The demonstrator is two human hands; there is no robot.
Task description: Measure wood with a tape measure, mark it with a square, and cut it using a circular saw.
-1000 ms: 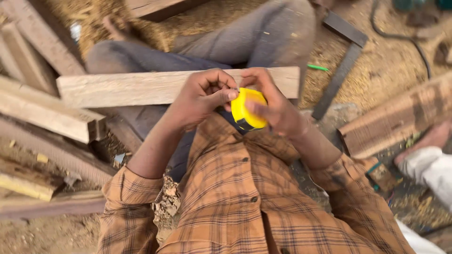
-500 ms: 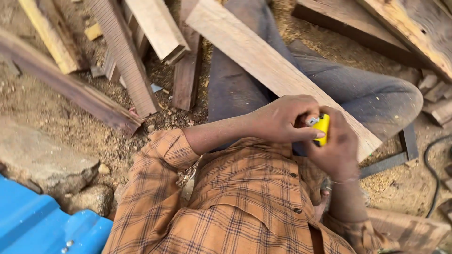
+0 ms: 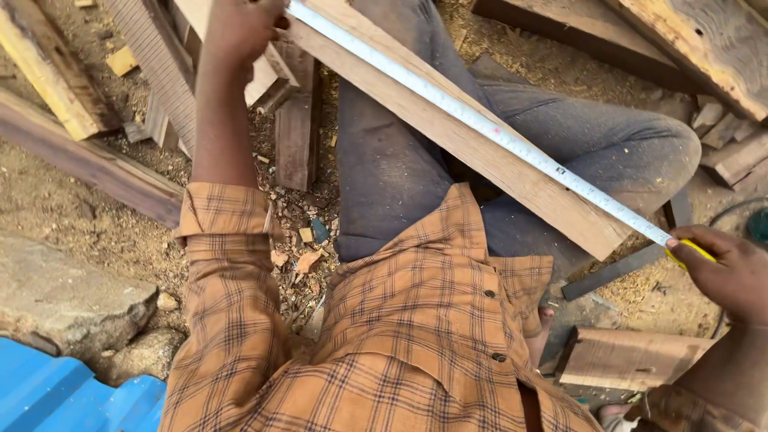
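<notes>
I am measuring: the tape [image 3: 480, 124] is drawn out along the plank [image 3: 448, 120] that lies slanted across my lap. My right hand [image 3: 728, 276], nearest, is closed around the yellow case [image 3: 692, 250], which only peeks out past the plank's near end. My left hand [image 3: 240, 28], far up the frame, is curled shut and seems to pin the tape's free end at the plank's other end, though the exact hold is cut off by the picture's edge.

Next, I judge, comes keeping the blade taut and flat on the wood to read the length.

The plank is pale, rough-sawn, straight-edged. The blade is a thin white ribbon with fine marks. Beside my knee lies a dark flat metal bar [image 3: 612, 272]. Beyond, sawdust [image 3: 96, 232] covers the ground among weathered offcuts [image 3: 152, 72].
</notes>
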